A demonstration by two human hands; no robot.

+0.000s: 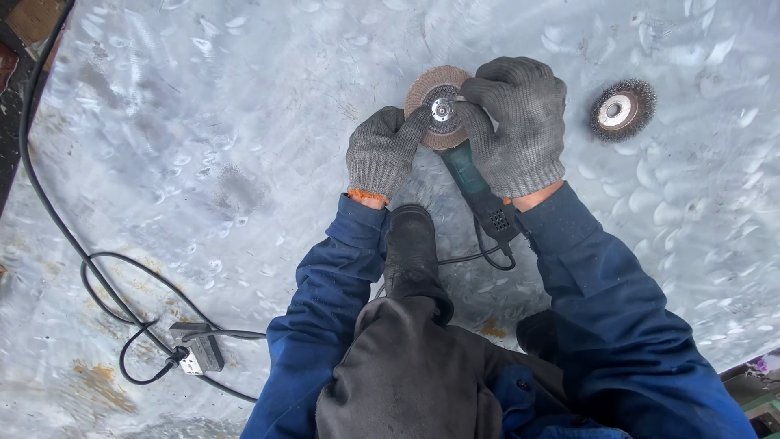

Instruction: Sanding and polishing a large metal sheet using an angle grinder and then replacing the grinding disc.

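Both gloved hands grip the angle grinder (475,183) at twelve o'clock: left hand (382,152) on its flap disc (435,89), right hand (520,122) over the head. Wire cup brush (622,110) lies at two o'clock.

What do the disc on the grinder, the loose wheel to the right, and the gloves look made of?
Disc on the grinder: overlapping brown abrasive flaps, likely sanding cloth, around a shiny metal hub. Loose wheel: dark bristly wire ring, apparently steel, with a metal centre. Gloves, left hand and right hand: grey knitted fabric, ribbed weave visible.
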